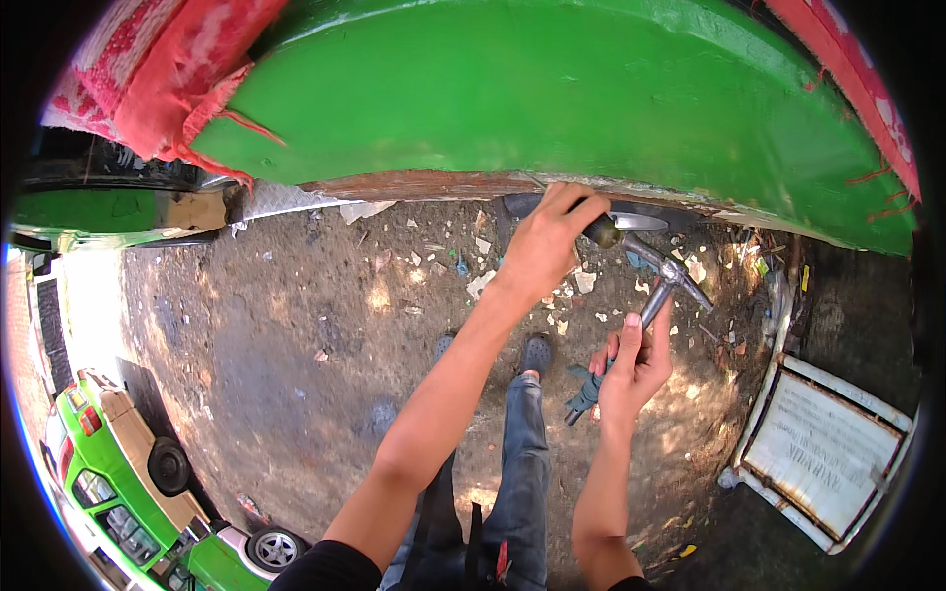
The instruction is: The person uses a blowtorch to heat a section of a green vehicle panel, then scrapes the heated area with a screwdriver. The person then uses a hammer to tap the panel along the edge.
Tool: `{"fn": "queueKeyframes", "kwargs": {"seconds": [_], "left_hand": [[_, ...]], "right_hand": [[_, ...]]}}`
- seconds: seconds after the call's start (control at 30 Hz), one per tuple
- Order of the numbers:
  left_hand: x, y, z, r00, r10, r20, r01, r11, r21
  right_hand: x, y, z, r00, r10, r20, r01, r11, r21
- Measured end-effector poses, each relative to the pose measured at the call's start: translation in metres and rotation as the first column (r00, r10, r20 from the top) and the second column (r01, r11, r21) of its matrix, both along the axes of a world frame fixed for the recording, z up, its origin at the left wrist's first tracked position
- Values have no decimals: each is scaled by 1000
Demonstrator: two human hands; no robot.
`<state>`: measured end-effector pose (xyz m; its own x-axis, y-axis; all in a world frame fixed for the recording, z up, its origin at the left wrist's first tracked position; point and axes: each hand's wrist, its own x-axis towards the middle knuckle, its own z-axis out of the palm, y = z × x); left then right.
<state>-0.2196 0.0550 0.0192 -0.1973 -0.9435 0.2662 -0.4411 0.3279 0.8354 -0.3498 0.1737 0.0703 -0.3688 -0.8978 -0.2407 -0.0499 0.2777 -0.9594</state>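
Observation:
My left hand [548,236] is closed around a hand tool with a dark, rounded handle [602,230]. The tool's thin metal tip meets the rusty brown lower edge [424,184] of a green vehicle panel [532,89]; its exact kind is hidden by my fingers. In my right hand [636,379] is a hammer [673,270], gripped by its metal shaft. Grey-green wrapping covers the lower end of the hammer's handle. The hammer's head is beside the butt of the dark handle; whether they touch I cannot tell.
Pale flakes [585,282] lie scattered on the dirt ground below the panel. Red patterned cloth [187,69] hangs over the panel's left side, with more at right. A white framed sign [823,448] lies at right. Green vehicles [128,483] stand at lower left.

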Motion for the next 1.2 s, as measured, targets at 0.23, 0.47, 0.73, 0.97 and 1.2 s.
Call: {"fn": "queueKeyframes", "kwargs": {"seconds": [0.23, 0.47, 0.73, 0.97, 1.2], "left_hand": [[14, 10, -9, 997, -25, 79, 29, 998, -47], [3, 10, 14, 1000, -10, 3, 10, 993, -116], [8, 2, 12, 995, 14, -100, -24, 995, -94], [11, 2, 13, 994, -3, -112, -9, 994, -106], [10, -1, 17, 992, 13, -129, -23, 997, -80]], "right_hand": [[7, 8, 5, 981, -162, 103, 176, 972, -154], [12, 13, 2, 983, -155, 93, 166, 978, -125], [9, 19, 5, 982, -138, 132, 154, 981, -119], [20, 20, 1, 992, -123, -1, 112, 912, -394], [21, 13, 20, 986, -165, -10, 154, 941, -300]]}}
